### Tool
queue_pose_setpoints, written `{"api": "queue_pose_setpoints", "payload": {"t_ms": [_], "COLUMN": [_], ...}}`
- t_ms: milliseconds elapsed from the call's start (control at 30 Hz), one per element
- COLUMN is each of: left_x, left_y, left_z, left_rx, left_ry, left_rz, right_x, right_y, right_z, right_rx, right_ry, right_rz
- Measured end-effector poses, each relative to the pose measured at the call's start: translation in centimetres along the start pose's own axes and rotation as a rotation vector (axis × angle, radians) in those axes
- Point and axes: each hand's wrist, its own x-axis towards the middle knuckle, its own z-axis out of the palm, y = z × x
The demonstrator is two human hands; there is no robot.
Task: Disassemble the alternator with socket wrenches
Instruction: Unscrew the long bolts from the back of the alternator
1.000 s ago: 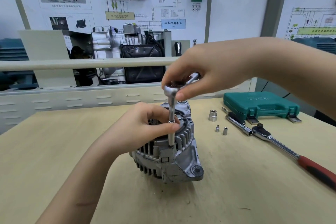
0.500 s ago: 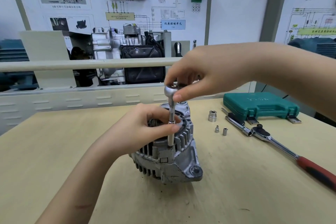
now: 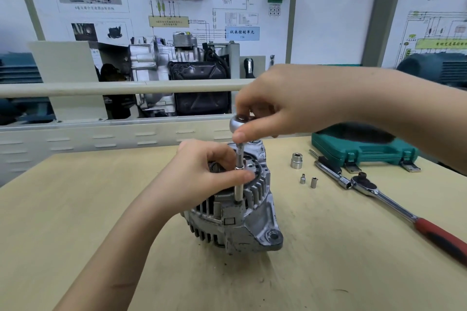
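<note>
A grey finned alternator (image 3: 242,222) stands on the wooden table (image 3: 75,222). A small ratchet wrench (image 3: 238,122) with a long vertical extension bar (image 3: 238,184) stands upright, its lower end on the alternator's housing. My right hand (image 3: 280,103) grips the ratchet head from above, hiding its handle. My left hand (image 3: 204,174) rests on the alternator's top, thumb and fingers pinching the extension bar midway.
To the right lie a large socket (image 3: 296,160), two small sockets (image 3: 308,180), a short bar (image 3: 331,170), a red-handled ratchet (image 3: 404,212) and a green tool case (image 3: 361,145). A rail and an engine display stand behind the table.
My right hand has shifted slightly right and down, turning the ratchet head, and now covers the handle. My left hand and the alternator stay put.
</note>
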Motion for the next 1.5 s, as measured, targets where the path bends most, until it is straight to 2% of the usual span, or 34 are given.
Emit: {"api": "queue_pose_setpoints", "payload": {"t_ms": [100,233,400,567,800,900,1100,1200,1333,1433,1500], "left_x": [0.0,-0.1,-0.2,0.1,-0.2,-0.2,0.0,0.0,-0.1,-0.1,-0.1], "left_y": [0.0,0.0,0.1,-0.2,-0.3,-0.2,-0.4,-0.3,-0.1,-0.1,0.0], "left_z": [-0.5,-0.6,-0.1,0.1,-1.0,-0.8,0.3,0.1,-0.4,-0.6,-0.6], "left_rx": [-0.09,-0.087,0.113,0.091,-0.082,-0.079,0.082,0.024,-0.082,-0.081,-0.06], "left_ry": [-0.078,-0.051,0.054,0.043,-0.103,-0.046,0.056,0.027,-0.097,-0.169,-0.157], "left_rz": [-0.001,0.007,0.025,0.01,0.0,0.006,0.002,0.016,0.009,0.016,0.022], "right_x": [0.1,-0.1,0.2,0.4,0.5,0.4,0.6,0.4,0.2,0.2,0.1], "right_y": [-0.1,0.0,-0.1,0.1,0.1,0.2,0.3,0.3,0.0,-0.2,-0.2], "right_z": [-0.5,-1.0,-0.8,-0.2,-0.8,-1.0,-0.6,-0.3,-0.7,-0.9,-1.0], "right_rx": [0.019,0.082,0.021,0.051,0.119,0.126,0.015,0.015,0.035,0.058,0.077], "right_ry": [-0.059,-0.135,-0.05,-0.032,-0.144,-0.154,-0.083,-0.038,-0.078,-0.107,-0.109], "right_rz": [-0.015,-0.029,0.025,0.028,-0.041,-0.042,0.043,0.023,-0.021,-0.055,-0.058]}}
